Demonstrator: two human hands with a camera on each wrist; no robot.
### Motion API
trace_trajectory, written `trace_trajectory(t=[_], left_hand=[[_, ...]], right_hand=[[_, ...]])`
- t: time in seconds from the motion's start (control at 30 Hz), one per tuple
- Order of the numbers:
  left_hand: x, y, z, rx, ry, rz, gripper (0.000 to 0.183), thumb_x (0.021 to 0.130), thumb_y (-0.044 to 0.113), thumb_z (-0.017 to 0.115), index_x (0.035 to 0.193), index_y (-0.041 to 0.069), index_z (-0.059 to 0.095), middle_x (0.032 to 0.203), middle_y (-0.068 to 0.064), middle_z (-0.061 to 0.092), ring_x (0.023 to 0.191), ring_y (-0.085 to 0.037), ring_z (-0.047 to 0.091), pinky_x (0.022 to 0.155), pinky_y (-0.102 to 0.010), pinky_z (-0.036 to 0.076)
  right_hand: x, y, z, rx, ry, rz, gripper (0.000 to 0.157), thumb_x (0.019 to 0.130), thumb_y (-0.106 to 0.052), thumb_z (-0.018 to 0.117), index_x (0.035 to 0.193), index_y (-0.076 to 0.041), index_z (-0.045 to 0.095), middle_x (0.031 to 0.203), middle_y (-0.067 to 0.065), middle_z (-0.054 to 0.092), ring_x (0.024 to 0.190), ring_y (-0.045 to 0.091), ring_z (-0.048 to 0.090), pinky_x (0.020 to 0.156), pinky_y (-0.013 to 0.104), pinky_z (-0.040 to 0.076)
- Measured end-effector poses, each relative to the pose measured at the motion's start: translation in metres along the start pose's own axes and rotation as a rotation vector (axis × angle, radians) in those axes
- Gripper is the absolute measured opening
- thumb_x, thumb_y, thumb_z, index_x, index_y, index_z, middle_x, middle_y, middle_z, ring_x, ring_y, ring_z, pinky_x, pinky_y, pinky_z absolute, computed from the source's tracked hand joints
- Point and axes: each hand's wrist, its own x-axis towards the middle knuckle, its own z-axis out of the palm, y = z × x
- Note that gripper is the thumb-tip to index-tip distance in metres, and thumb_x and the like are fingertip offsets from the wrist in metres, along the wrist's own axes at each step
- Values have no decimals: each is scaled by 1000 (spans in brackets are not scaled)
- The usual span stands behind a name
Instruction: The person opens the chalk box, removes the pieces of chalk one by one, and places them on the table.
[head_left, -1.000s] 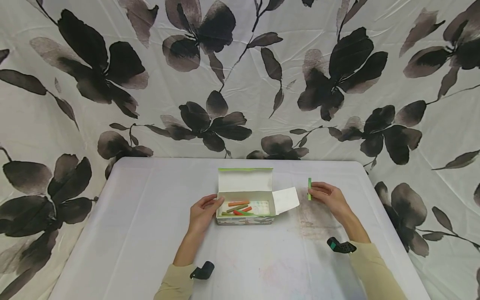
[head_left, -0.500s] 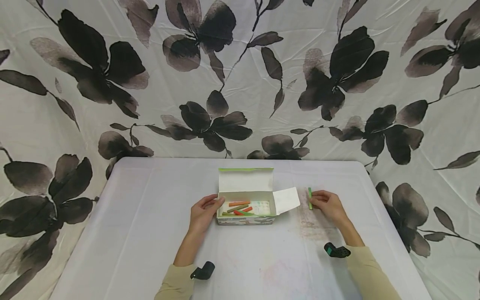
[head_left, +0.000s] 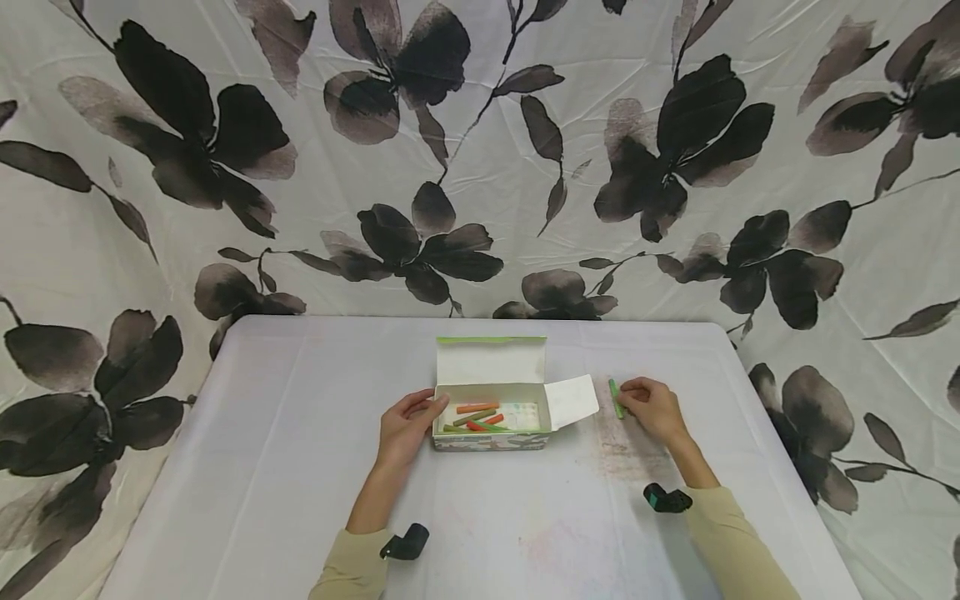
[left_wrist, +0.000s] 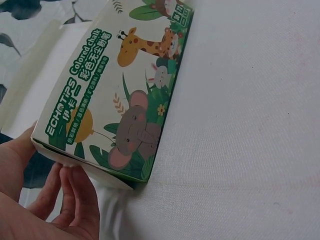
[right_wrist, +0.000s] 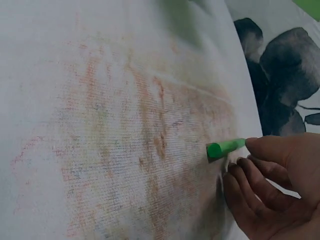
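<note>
A white chalk box (head_left: 491, 442), printed with animals and "Colored chalk" on its front (left_wrist: 132, 100), lies with its lid raised at the back and a flap folded out to the right. Inside are several sticks of chalk (head_left: 477, 408), orange, olive, red and green. My left hand (head_left: 405, 429) holds the box's left end, thumb at the rim and fingertips (left_wrist: 77, 172) against the end below. To the right of the flap, my right hand (head_left: 656, 408) pinches one end of a green chalk stick (right_wrist: 225, 147), close over the chalk-smudged cloth. The stick slants slightly.
A white cloth covers the table (head_left: 300, 375). Brownish-red chalk smudges (head_left: 630, 446) mark it under my right hand, and a faint pink stain (head_left: 558, 542) lies nearer me. A flower-printed curtain (head_left: 480, 167) hangs right behind the table.
My right hand has come nearer to me and down with the green chalk, then shifted slightly left as the stick tilted. The left hand and the box have stayed in place.
</note>
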Motion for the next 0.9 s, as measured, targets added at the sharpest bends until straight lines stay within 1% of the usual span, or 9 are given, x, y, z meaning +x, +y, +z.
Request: trace_trajectory(t=[0.1, 0.27, 0.33, 0.43, 0.6, 0.73, 0.83, 0.9], left_hand=[[1, 1, 0, 3, 8, -9, 52, 85, 31, 87, 126, 5, 69, 106, -7, 66, 88, -12, 59, 69, -18, 49], [2, 2, 0, 2, 5, -16, 53, 85, 31, 87, 127, 5, 68, 107, -7, 65, 89, -12, 58, 70, -17, 49], [2, 2, -1, -1, 4, -11, 53, 85, 31, 87, 127, 5, 68, 106, -6, 66, 88, -11, 58, 69, -17, 48], [1, 2, -2, 1, 0, 1, 53, 86, 31, 87, 126, 3, 68, 104, -5, 66, 85, -10, 59, 67, -18, 48], [0, 1, -3, 11, -5, 18, 52, 87, 31, 86, 126, 1, 68, 100, -4, 66, 83, -9, 58, 67, -17, 47], [-1, 0, -2, 18, -7, 10, 52, 87, 31, 86, 127, 3, 68, 102, -3, 66, 85, -9, 58, 68, -17, 47], [-1, 0, -2, 29, -11, 4, 51, 87, 31, 86, 127, 5, 68, 103, -3, 65, 87, -9, 58, 69, -17, 47], [-1, 0, -1, 38, -13, 7, 51, 87, 32, 85, 127, 5, 68, 104, -4, 65, 88, -10, 57, 69, -16, 47]], right_hand=[[0, -4, -4, -14, 7, -23, 24, 101, -8, 66, 116, 11, 66, 100, 23, 71, 88, 35, 72, 68, 27, 58], [2, -14, -9, -63, 38, -59, 25, 103, -14, 65, 116, 7, 68, 104, 22, 72, 96, 37, 71, 82, 42, 58], [2, -19, -10, -67, 43, -71, 26, 103, -16, 65, 115, 6, 69, 105, 22, 72, 99, 37, 70, 85, 46, 57], [3, -28, -11, -64, 46, -93, 26, 103, -18, 65, 114, 5, 69, 104, 21, 73, 97, 37, 71, 82, 44, 57], [4, -44, -15, -46, 49, -143, 23, 103, -17, 66, 111, 4, 70, 98, 18, 73, 88, 34, 72, 73, 33, 56], [4, -59, -18, -33, 42, -194, 20, 101, -15, 68, 109, 3, 70, 98, 18, 74, 89, 33, 71, 71, 27, 55], [5, -70, -20, -24, 33, -238, 18, 99, -11, 70, 108, 4, 70, 99, 18, 74, 90, 34, 71, 72, 27, 55], [5, -77, -20, -19, 21, -262, 18, 98, -10, 72, 108, 4, 70, 99, 18, 74, 92, 34, 71, 76, 31, 56]])
